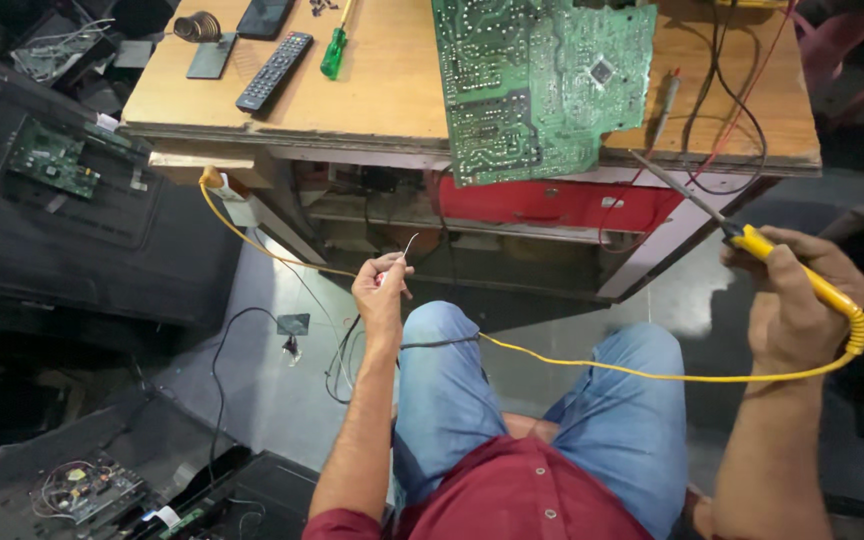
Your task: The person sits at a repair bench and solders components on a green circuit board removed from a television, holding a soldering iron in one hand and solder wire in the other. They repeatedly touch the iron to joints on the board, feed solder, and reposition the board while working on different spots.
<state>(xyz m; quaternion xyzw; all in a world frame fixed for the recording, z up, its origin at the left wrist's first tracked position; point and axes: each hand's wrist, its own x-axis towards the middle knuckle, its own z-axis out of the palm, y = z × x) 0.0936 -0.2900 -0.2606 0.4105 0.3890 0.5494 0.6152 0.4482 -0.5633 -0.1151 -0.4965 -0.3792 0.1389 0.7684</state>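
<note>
Right hand (797,300): I gripped the yellow soldering iron (752,243), tip aimed up-left at green circuit board (537,85).
Left hand (382,290): pinched thin solder wire (408,246), below the board.

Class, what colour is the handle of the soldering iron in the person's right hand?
Yellow, seen in the head view: soldering iron, right hand.

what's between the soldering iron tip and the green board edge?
Nothing. In the head view, the soldering iron, held in the right hand, has its tip beside the green circuit board, over the table edge; touching or not, unclear.
</note>
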